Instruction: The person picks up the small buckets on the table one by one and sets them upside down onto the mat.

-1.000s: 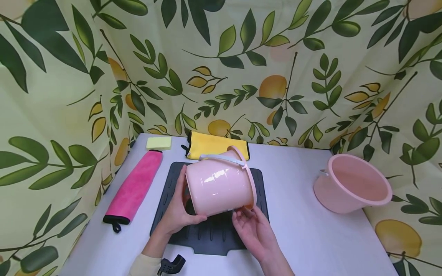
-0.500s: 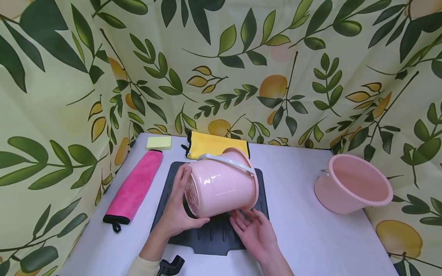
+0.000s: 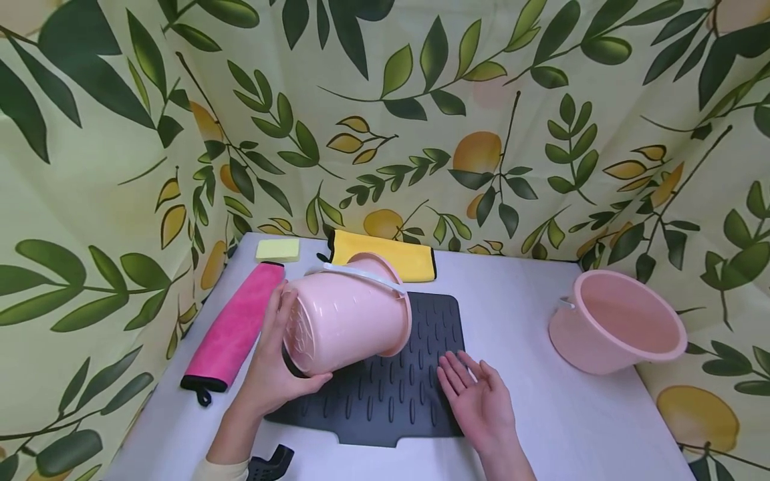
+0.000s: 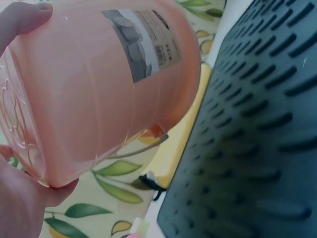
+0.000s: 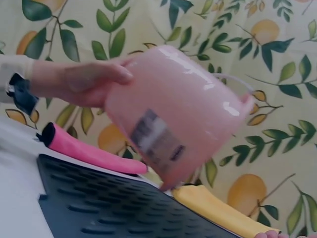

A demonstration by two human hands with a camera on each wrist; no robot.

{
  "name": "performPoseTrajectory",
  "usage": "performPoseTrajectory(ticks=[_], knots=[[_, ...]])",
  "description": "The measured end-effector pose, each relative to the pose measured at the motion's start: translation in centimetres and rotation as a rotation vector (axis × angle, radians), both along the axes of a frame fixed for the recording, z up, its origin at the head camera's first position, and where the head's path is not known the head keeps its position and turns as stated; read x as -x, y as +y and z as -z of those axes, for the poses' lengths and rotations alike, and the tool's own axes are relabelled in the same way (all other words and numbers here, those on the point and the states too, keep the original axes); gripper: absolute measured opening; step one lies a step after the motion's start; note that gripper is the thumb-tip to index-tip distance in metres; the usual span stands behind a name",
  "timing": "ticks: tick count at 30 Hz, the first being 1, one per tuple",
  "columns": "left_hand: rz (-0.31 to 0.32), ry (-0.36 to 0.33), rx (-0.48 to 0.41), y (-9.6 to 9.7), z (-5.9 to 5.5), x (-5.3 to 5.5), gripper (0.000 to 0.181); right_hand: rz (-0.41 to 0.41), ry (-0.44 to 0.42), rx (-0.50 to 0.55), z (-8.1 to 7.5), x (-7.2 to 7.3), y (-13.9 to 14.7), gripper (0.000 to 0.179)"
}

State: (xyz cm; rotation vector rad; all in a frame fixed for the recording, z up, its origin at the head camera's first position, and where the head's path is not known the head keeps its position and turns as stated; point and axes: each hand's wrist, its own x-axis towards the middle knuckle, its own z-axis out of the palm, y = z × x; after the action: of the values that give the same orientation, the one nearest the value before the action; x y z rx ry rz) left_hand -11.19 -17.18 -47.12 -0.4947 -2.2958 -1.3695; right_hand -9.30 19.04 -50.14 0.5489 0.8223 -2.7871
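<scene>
In the head view my left hand [image 3: 265, 377] grips a pink bucket [image 3: 345, 321] round its base. The bucket lies on its side in the air above a dark ribbed mat [image 3: 415, 381], its mouth facing right and its pale handle [image 3: 363, 275] along the top. A printed label [image 4: 151, 44] shows on its wall in the left wrist view. My right hand [image 3: 481, 401] is apart from the bucket, palm up with fingers extended, over the mat's right edge. In the right wrist view the bucket [image 5: 173, 104] tilts above the mat, and only a few fingertips show at the corner.
A second pink bucket [image 3: 586, 341] stands upright at the right of the white table [image 3: 523, 321]. To the left lie a pink cloth [image 3: 234, 327] with black ends and a pale yellow sponge [image 3: 277, 250]. A yellow cloth [image 3: 415, 259] lies behind the mat. Leaf-patterned fabric [image 3: 385, 120] encloses the table.
My left hand has carried the bucket to the left, turning its base more into view. The right hand has come away from under the bucket's rim and moved right.
</scene>
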Motion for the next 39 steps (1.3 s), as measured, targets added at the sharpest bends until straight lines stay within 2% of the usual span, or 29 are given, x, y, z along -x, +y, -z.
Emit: performPoseTrajectory(ticks=[9,17,23,29,36,39], knots=[[-0.048,-0.002,0.044,-2.3,-0.4,-0.9,0.140,0.156,-0.069,0.020,-1.1,0.4,4.4,0.065],[-0.096,-0.019,0.069,-3.6,-0.5,-1.4,0.139,0.227,-0.103,0.128,-1.6,0.4,7.5,0.052],[-0.125,-0.033,0.121,-4.2,-0.6,-1.9,0.138,0.313,-0.121,0.197,-1.7,0.2,9.5,0.052],[-0.137,-0.021,0.156,-5.0,-1.4,-2.1,0.135,0.389,-0.142,0.261,-1.5,-0.1,11.4,0.053],[-0.124,-0.008,0.170,-5.8,-1.8,-2.1,0.129,0.386,-0.022,0.373,-1.4,-0.6,13.8,0.039],[-0.125,-0.008,0.201,-6.0,-2.0,-2.0,0.126,0.390,-0.006,0.396,-1.4,-0.6,14.6,0.037]])
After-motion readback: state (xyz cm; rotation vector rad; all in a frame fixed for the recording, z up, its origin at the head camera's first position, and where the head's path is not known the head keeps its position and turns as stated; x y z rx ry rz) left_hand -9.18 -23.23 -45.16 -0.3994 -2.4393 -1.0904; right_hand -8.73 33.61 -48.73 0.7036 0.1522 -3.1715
